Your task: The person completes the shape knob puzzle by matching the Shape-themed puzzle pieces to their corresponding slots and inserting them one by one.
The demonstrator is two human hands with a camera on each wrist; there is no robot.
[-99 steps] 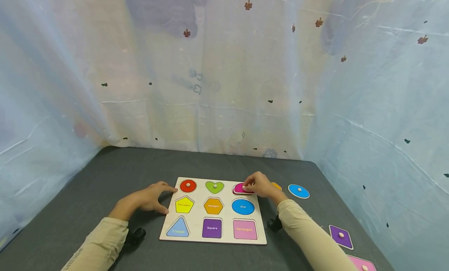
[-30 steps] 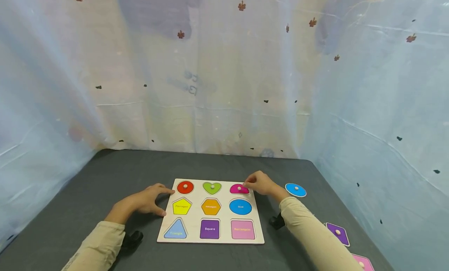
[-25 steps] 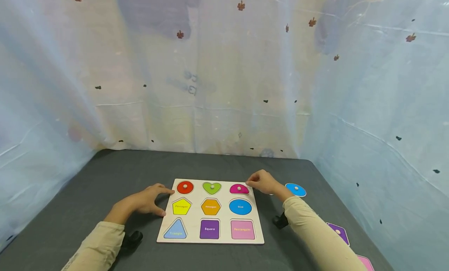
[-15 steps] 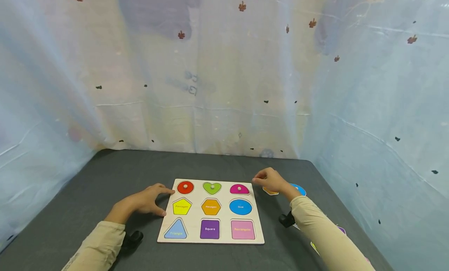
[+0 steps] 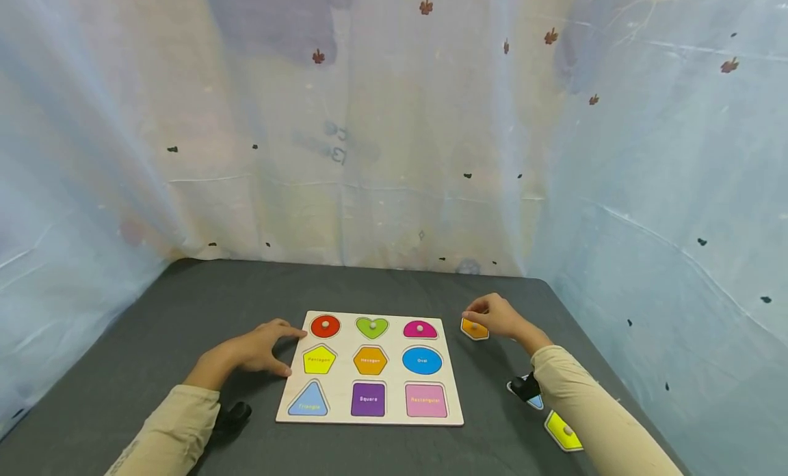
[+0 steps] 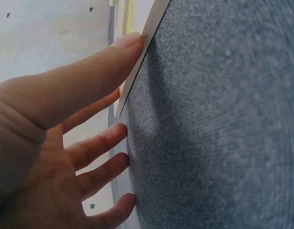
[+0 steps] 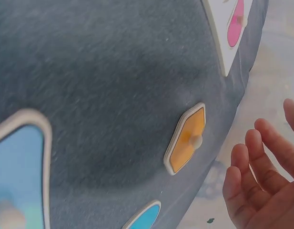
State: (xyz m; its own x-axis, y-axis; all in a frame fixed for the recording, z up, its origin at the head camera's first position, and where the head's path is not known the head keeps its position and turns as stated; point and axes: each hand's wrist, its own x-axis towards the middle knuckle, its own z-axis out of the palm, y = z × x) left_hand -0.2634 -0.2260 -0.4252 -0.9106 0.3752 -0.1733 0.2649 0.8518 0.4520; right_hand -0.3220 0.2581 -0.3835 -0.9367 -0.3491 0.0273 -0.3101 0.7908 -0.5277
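Observation:
My left hand point(image 5: 258, 346) rests at the left edge of a wooden shape puzzle board point(image 5: 340, 397), thumb and index finger against its rim and the other fingers spread. In the top row sit a red circle point(image 5: 317, 327), a green heart point(image 5: 366, 323) and a magenta semicircle point(image 5: 411, 331), each with a knob. Over the table right of the board, my right hand point(image 5: 500, 316) is above an orange hexagon piece point(image 5: 474, 330). The right wrist view shows that hand's loosely bent fingers point(image 7: 261, 157) apart from the hexagon's knob, holding nothing.
A yellow pentagon piece point(image 5: 559, 431) and a light blue triangle piece point(image 5: 537, 402) lie by the right forearm. A blue oval piece point(image 7: 146, 218) shows in the right wrist view. Lower board rows show labelled shapes such as the purple square point(image 5: 368, 407). A printed curtain point(image 5: 382, 120) surrounds the table.
My right hand set the magenta semicircle into the board's top-right slot, let go of its knob and moved right to the hexagon piece. The left hand stays at the board's edge.

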